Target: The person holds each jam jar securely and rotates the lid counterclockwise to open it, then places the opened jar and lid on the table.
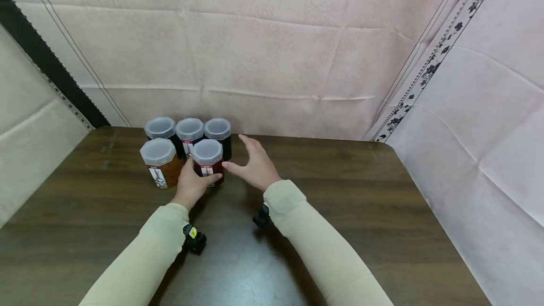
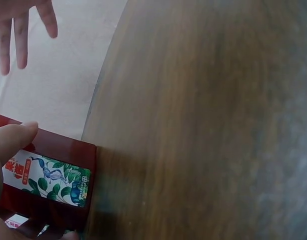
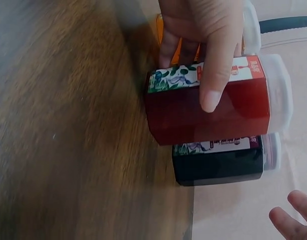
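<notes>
My left hand grips a dark red jar with a whitish octagonal lid, thumb and fingers on opposite sides of it. The jar stands in front of the others and bears a white label with green leaves. To its right hovers my right hand, thumb and fingers spread and apart from the jar. Left of the held jar stands an amber-orange jar with the same kind of lid. Behind them are a left dark jar, a middle jar with a purplish label, and a right dark jar.
The jars stand on a brown wooden table, near its back edge. Pale patterned cloth hangs behind and at both sides. Each wrist carries a small black camera.
</notes>
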Action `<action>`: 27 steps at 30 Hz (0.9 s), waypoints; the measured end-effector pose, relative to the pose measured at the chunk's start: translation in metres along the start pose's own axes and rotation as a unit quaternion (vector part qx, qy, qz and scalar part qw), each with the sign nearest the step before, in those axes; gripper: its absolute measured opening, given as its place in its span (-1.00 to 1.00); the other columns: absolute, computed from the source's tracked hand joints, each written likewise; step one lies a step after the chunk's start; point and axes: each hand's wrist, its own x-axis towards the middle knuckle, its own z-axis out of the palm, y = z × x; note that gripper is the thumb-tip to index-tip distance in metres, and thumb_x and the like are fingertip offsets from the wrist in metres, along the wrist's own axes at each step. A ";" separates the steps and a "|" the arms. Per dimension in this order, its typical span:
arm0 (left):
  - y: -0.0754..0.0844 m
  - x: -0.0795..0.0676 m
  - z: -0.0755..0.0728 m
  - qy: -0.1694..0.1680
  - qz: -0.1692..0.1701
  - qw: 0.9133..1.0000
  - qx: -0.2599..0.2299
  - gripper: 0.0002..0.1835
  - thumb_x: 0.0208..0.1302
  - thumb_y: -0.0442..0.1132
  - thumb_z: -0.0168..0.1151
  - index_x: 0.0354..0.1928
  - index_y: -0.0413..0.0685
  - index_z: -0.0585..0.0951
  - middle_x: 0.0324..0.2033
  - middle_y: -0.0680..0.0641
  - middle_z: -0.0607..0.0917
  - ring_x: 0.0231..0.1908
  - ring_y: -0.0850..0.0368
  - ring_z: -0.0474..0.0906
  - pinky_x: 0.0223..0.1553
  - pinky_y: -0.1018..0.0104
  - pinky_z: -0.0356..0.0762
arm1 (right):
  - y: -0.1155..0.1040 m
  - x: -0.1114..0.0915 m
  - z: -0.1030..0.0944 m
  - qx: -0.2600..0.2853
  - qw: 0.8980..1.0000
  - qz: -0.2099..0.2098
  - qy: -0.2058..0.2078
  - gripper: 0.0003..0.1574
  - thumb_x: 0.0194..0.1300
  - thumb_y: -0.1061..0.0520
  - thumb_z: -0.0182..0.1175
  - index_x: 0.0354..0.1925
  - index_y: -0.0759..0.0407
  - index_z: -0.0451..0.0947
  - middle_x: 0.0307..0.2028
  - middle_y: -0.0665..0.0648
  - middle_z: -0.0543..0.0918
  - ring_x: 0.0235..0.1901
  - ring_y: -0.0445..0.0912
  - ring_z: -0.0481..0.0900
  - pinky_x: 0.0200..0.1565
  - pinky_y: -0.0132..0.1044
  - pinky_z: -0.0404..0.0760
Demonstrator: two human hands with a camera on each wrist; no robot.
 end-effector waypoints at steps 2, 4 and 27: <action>-0.001 0.000 0.001 0.005 0.002 1.000 -0.002 -0.13 0.14 -0.23 0.40 0.41 -0.23 0.14 0.31 -0.31 0.31 0.30 -0.22 0.24 0.35 -0.13 0.14 | -0.002 0.001 0.002 0.002 1.000 0.000 0.000 0.11 0.13 -0.37 0.27 0.48 -0.08 0.06 0.43 0.04 0.18 0.38 -0.06 0.19 0.30 -0.05 0.31; -0.001 0.000 0.002 0.007 0.004 1.000 -0.007 -0.13 0.14 -0.23 0.41 0.40 -0.24 0.14 0.31 -0.31 0.32 0.29 -0.21 0.25 0.35 -0.12 0.14 | -0.005 0.002 0.003 0.006 1.000 0.001 -0.001 0.11 0.12 -0.35 0.29 0.48 -0.07 0.07 0.43 0.04 0.19 0.38 -0.06 0.19 0.31 -0.05 0.31; 0.001 -0.005 0.005 0.022 -0.003 0.999 -0.047 -0.14 0.16 -0.19 0.40 0.43 -0.12 0.18 0.35 -0.22 0.31 0.33 -0.16 0.19 0.37 -0.14 0.08 | -0.020 0.009 0.014 -0.013 0.999 -0.037 0.004 0.11 0.07 -0.30 0.36 0.45 0.01 0.14 0.37 0.08 0.29 0.33 -0.04 0.24 0.27 -0.03 0.36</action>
